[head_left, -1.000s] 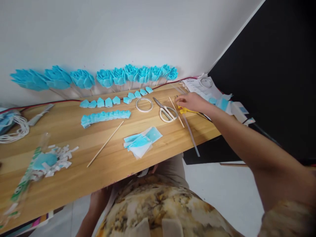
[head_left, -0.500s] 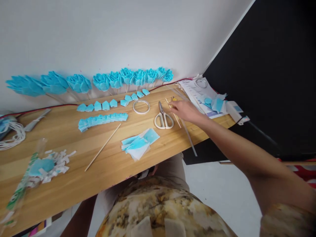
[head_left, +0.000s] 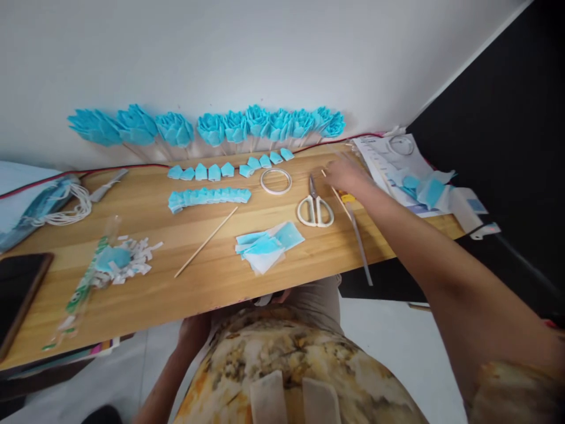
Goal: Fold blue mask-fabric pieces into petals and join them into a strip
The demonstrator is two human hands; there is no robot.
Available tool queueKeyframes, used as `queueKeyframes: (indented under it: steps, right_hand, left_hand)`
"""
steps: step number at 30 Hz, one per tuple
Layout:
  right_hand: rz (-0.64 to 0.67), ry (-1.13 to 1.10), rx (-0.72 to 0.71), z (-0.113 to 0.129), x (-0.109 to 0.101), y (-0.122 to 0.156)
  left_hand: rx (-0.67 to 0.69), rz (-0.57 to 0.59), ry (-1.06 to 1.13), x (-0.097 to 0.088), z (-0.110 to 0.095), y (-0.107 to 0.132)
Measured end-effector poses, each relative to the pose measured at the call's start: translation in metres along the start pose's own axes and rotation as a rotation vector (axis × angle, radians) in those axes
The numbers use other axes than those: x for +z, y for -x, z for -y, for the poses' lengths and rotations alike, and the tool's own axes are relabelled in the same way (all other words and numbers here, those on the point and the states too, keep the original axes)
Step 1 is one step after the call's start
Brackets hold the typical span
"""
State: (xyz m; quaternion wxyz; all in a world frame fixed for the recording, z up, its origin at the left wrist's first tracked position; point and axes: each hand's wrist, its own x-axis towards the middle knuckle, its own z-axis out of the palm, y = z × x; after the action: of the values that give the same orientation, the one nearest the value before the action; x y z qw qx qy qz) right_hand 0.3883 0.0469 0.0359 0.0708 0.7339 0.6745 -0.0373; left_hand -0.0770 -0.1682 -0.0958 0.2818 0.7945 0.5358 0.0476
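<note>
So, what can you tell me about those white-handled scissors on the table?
The white-handled metal scissors lie flat on the light wooden tabletop, grey blades shut and pointing away toward the wall, two plastic-looking loop handles nearest the person. A white tape ring sits on one side, a thin wooden stick on the other. The person's right hand is beside the blade tips, seemingly not touching them.

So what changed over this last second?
The right hand slid from the yellow bit toward the wall, to the far end of the thin stick beside the scissors; whether it grips anything is blurred. The left hand stayed under the table edge. Tape ring, blue pieces and long stick did not move.
</note>
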Motion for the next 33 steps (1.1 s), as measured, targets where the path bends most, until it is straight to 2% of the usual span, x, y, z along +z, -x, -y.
queueKeyframes:
  steps: [1, 3, 4, 5, 7, 9, 10, 11, 13, 15, 16, 17, 19, 23, 26, 29, 33]
  right_hand:
    - [-0.021, -0.12, 0.096, -0.006, -0.007, 0.002]
    - [-0.044, -0.26, 0.103, -0.01, -0.024, 0.013]
    - [-0.083, -0.519, 0.081, -0.007, -0.034, 0.021]
    - [-0.119, -0.771, 0.051, -0.001, -0.044, 0.03]
    - [-0.111, -1.132, 0.012, 0.018, -0.065, 0.049]
    - [-0.111, -1.32, -0.056, 0.037, -0.083, 0.065]
    - [-0.11, -1.347, -0.08, 0.041, -0.091, 0.07]
    - [-0.162, -1.343, -0.078, 0.041, -0.099, 0.074]
    - [-0.315, -1.219, -0.034, 0.024, -0.111, 0.076]
    - [-0.423, -0.879, 0.032, -0.009, -0.116, 0.074]
    - [-0.416, -0.647, 0.063, -0.028, -0.113, 0.071]
    - [-0.345, -0.404, 0.095, -0.046, -0.107, 0.068]
    - [-0.094, 0.053, 0.178, -0.077, -0.087, 0.06]
    - [0.056, 0.123, 0.27, -0.108, -0.037, 0.045]
    - [0.064, 0.134, 0.313, -0.116, -0.016, 0.038]
    - [0.039, 0.128, 0.314, -0.12, -0.014, 0.035]
    - [-0.03, 0.109, 0.248, -0.114, -0.025, 0.034]
  left_hand:
    - [0.001, 0.108, 0.027, -0.009, -0.002, 0.008]
    - [0.023, 0.215, 0.091, -0.032, -0.007, 0.026]
    - [0.012, 0.276, 0.144, -0.046, -0.01, 0.035]
    - [0.0, 0.264, 0.187, -0.06, -0.014, 0.042]
    - [0.034, 0.136, 0.239, -0.086, -0.025, 0.049]
    - [0.087, 0.028, 0.278, -0.105, -0.04, 0.046]
    - [0.114, 0.017, 0.315, -0.111, -0.048, 0.041]
    - [0.149, 0.003, 0.358, -0.115, -0.055, 0.036]
    - [0.179, 0.01, 0.406, -0.115, -0.067, 0.026]
    - [0.214, 0.025, 0.435, -0.107, -0.071, 0.019]
    - [0.224, 0.037, 0.446, -0.102, -0.071, 0.016]
    - [0.228, 0.054, 0.459, -0.096, -0.07, 0.015]
    - [0.22, 0.11, 0.479, -0.085, -0.065, 0.012]
    - [0.154, 0.21, 0.479, -0.067, -0.055, 0.012]
    - [0.06, 0.241, 0.474, -0.063, -0.055, 0.018]
    - [-0.048, 0.26, 0.526, -0.063, -0.061, 0.02]
    - [-0.145, 0.316, 0.586, -0.067, -0.074, 0.016]
